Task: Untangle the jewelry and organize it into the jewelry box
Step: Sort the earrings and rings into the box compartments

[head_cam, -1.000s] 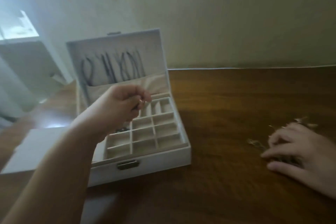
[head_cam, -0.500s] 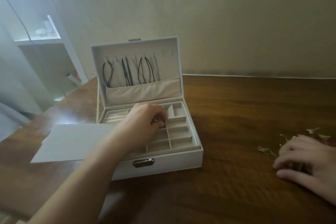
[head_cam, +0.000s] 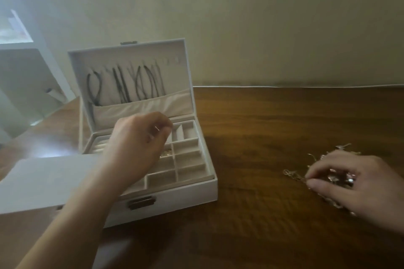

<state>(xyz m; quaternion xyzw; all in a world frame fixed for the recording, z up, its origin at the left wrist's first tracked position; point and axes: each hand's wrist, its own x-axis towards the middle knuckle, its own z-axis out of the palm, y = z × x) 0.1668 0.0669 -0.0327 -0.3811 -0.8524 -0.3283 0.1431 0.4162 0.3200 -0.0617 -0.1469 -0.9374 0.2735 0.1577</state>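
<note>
The white, hard-sided jewelry box (head_cam: 166,199) with beige velvety square compartments stands open at left on the dark wood-grain table (head_cam: 273,129), the left hand (head_cam: 135,148) hovering over it with curled fingers, contents unclear, while the right hand (head_cam: 358,183) pinches the tangled, glinting metal jewelry (head_cam: 295,176) at right.

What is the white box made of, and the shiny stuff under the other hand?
Jewelry box: probably smooth white faux leather outside, with a matte beige velvety lining and a metal clasp. Jewelry pile: looks like polished silvery metal, since it glints, though it is blurry.
</note>
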